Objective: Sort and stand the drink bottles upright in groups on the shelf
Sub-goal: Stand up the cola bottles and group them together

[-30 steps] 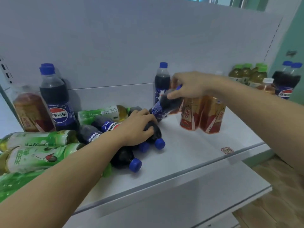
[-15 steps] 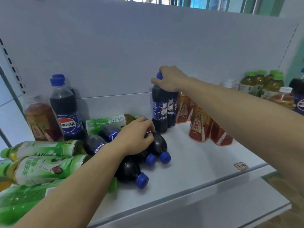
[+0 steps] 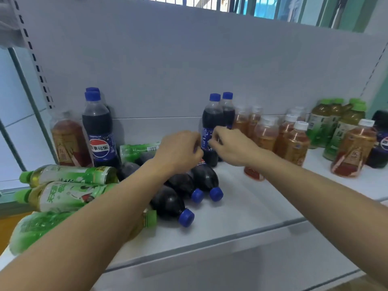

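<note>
Reaching in, left hand [image 3: 180, 151] curls onto a lying dark plastic cola bottle [image 3: 204, 179] beneath it; right hand [image 3: 231, 147] seems loosely curled, empty. Round, slick, full-heavy: grip mid-body.

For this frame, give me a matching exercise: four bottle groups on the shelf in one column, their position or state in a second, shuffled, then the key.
Things:
1. large cola bottle
2. three small cola bottles
3. two small cola bottles
4. green-tea bottles with green caps

States:
A. lying down, blue caps toward the shelf's front edge
B. standing at the back wall, just behind the two hands
C. lying piled at the left end
D. standing at the back left, beside a brown tea bottle

Pairs: 1-D, 2-A, 3-B, 4-C
</note>
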`<state>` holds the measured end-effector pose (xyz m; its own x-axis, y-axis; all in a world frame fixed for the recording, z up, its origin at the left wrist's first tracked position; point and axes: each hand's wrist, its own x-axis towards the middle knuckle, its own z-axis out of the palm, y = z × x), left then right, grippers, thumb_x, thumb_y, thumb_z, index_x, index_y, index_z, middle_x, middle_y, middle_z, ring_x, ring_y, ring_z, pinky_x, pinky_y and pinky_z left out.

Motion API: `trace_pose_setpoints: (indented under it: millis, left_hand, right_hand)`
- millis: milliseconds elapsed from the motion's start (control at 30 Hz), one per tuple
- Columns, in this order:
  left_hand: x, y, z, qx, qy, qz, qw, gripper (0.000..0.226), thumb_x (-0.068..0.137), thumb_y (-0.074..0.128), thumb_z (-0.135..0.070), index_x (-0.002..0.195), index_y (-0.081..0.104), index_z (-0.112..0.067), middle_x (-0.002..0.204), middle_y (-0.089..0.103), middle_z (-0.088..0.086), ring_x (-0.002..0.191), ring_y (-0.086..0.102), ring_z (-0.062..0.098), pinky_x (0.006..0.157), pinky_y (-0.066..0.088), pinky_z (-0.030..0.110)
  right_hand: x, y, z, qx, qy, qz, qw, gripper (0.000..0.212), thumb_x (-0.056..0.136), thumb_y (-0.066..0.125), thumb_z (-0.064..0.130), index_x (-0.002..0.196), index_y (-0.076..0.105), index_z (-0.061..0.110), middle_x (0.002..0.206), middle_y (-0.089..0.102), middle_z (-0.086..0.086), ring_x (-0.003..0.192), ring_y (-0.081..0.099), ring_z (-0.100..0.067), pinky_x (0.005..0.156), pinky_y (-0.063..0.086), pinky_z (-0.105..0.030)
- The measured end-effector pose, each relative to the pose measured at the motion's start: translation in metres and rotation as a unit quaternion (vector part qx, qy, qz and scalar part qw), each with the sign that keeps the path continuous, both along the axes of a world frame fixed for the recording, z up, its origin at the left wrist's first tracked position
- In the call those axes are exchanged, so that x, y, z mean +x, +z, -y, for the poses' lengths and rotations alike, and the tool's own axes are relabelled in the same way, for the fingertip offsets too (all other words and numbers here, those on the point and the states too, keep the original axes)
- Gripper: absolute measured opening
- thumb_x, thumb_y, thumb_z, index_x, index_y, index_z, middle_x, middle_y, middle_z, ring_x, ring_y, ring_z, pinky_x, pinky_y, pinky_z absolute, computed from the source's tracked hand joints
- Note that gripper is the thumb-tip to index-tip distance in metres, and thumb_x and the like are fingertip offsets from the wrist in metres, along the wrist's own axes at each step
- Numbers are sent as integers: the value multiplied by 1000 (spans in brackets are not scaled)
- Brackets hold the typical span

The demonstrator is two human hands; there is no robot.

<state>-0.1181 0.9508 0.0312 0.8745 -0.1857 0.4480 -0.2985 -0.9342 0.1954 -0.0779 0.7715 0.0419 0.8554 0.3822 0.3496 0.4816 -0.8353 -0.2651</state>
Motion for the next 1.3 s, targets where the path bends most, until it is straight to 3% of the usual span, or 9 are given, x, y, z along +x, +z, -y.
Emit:
trace_pose_setpoints:
  millis: [100,200,333,433,500,667,967,1100,1300]
  left_hand:
    - [-6,17,-8,45,14,-56,997,19,91,54,-34,101,65,-22,102,69,2,96,63,29,77,48,37]
    - [-20,19,-35,66,-17,-121,990,26,93,57,-35,113,65,-22,114,69,3,99,61,24,86,50,37]
    - [-39,0,-66,81,-51,-153,984,42,100,51,-42,137,57,-23,137,60,3,121,56,22,103,44,38]
    - [-42,-19,-78,36,-55,-147,987,40,103,52,-38,139,56,-20,141,58,4,126,53,20,108,39,34]
    - [-41,-26,-81,33,-59,-134,989,38,103,53,-35,137,58,-19,138,58,6,127,52,22,110,40,41]
    - [-41,-29,-83,38,-68,-133,988,38,100,54,-35,137,57,-24,138,56,2,129,49,22,108,41,50]
    - [-41,-33,-83,33,-48,-129,990,38,98,53,-33,135,56,-31,138,53,-2,131,46,22,107,42,54]
    - [-40,-34,-82,31,-44,-133,990,38,97,53,-35,135,55,-33,138,53,-4,131,46,20,107,42,55]
    - [-41,-34,-83,31,-43,-132,990,39,98,53,-35,137,54,-34,141,52,-5,132,46,20,108,42,54]
  right_hand:
    - [-23,-26,3,-22,0,-52,998,36,95,49,59,93,44,24,84,62,1,74,60,-22,66,51,-45]
    - [-38,-50,6,-29,-15,-107,994,51,84,48,75,95,39,27,87,58,3,74,56,-15,59,42,-37]
    - [-47,-68,-1,-1,-26,-147,989,46,86,61,62,99,40,23,90,58,0,76,57,-15,56,36,-32]
    - [-47,-61,-3,21,-42,-162,986,47,84,69,58,102,44,22,91,59,0,75,59,-14,56,42,-30]
    - [-48,-57,-2,28,-52,-181,982,46,81,73,57,98,46,24,92,61,-1,72,60,-16,54,45,-30]
    - [-49,-39,1,9,-63,-133,989,40,82,73,55,93,44,29,87,64,3,76,62,-14,56,41,-32]
    - [-14,66,-17,15,-49,45,998,28,92,60,49,101,54,23,92,59,1,77,55,-15,60,40,-30]
    - [14,93,-47,-14,-49,29,998,36,94,60,48,101,64,13,92,64,-6,73,56,-17,59,41,-31]
    - [32,107,-72,-67,-72,4,995,35,94,59,41,107,59,9,98,61,-10,85,57,-27,60,38,-31]
